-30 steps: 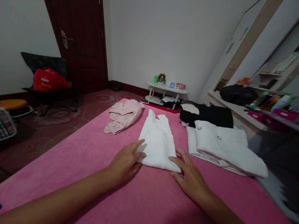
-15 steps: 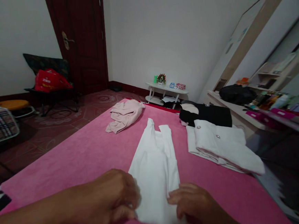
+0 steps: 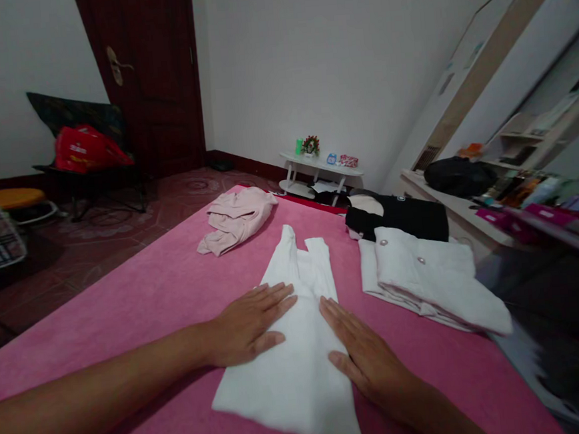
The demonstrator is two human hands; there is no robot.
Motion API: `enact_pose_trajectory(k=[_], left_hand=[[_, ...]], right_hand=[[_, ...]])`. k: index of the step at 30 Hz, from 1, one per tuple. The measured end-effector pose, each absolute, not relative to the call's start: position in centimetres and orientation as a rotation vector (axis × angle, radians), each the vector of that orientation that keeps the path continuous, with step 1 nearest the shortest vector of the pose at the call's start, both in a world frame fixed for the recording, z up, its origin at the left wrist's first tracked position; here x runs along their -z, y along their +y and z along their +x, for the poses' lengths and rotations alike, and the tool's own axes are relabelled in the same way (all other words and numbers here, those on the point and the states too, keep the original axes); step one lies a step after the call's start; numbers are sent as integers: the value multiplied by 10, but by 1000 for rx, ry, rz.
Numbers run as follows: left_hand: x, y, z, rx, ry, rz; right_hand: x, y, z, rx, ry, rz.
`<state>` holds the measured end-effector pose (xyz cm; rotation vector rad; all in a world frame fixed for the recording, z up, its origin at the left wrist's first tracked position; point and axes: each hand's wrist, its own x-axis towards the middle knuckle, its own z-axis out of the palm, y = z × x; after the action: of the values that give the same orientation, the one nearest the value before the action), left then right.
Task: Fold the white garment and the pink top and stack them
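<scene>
A white tank top (image 3: 302, 383) lies lengthwise on the pink bedspread (image 3: 166, 307), its two straps pointing away from me and its wide hem near me. My left hand (image 3: 255, 323) rests flat on its left side, fingers stretched out across the cloth. On the right edge of the garment lies my right hand (image 3: 363, 348), palm down with the fingers extended toward the straps. Neither hand grips the fabric.
Crumpled pale pink clothing (image 3: 242, 214) lies at the bed's far edge. Folded white clothing with round buttons (image 3: 434, 272) and black folded clothing (image 3: 404, 218) sit on the right. Beyond stands a small white table (image 3: 320, 161); a cluttered desk (image 3: 480, 219) is at right.
Both hands have let go of the lower edges and moved up the top, now lying flat on it. The hem has spread out wider to the left.
</scene>
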<state>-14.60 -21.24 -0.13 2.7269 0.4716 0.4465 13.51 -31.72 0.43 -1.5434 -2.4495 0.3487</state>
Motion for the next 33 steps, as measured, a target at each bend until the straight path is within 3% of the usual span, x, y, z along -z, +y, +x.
enact_pose_trajectory(k=[9, 25, 29, 33], left_hand=[[-6, -185, -203, -377, 406, 2474], [-3, -177, -177, -717, 222, 2710], [-17, -207, -175, -764, 248, 2503], [-20, -214, -162, -791, 614, 2045]], right_hand=[[-15, -332, 160, -560, -2407, -1407], [-4, -306, 139, -268, -2257, -1097], [-19, -332, 117, -545, -1978, -1185], [-35, -324, 107, -824, -1523, -1394]])
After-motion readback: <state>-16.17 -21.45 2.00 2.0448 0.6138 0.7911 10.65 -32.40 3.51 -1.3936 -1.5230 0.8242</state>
